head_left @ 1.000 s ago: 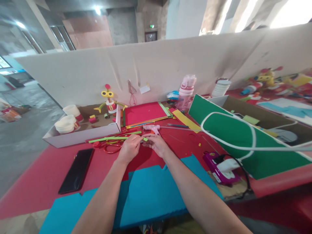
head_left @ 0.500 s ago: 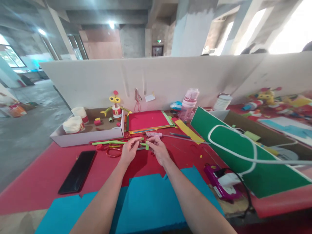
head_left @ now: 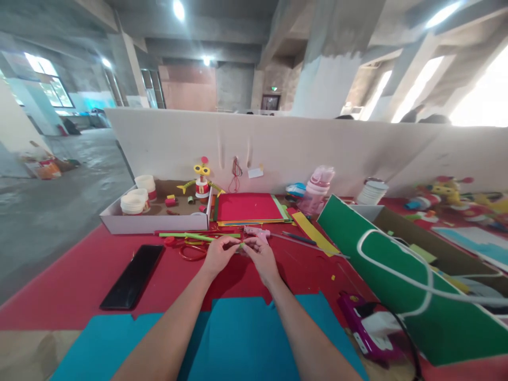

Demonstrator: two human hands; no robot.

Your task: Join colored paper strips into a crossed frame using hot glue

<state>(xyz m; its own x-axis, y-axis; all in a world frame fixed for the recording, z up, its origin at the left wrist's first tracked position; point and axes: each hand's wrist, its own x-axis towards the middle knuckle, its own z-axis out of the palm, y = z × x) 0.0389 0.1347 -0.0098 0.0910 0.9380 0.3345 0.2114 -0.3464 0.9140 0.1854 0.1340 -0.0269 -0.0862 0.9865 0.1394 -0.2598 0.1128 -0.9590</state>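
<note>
Hands closed up since the last frame: left hand (head_left: 219, 255) and right hand (head_left: 261, 257) now nearly meet, both pinching a green strip (head_left: 241, 246). Near edge: flat matte blue sheets (head_left: 250, 333) under the forearms. Glossy black phone (head_left: 133, 277) lies left on smooth red table covering (head_left: 79, 275). Strip sits mid-table, narrow, bright green, mostly hidden by fingers; fold unclear. Just beyond: pink glue gun (head_left: 257, 233), then red paper stack (head_left: 250, 207), crisp-edged. Smooth off-white panel (head_left: 174, 137) behind.
</note>
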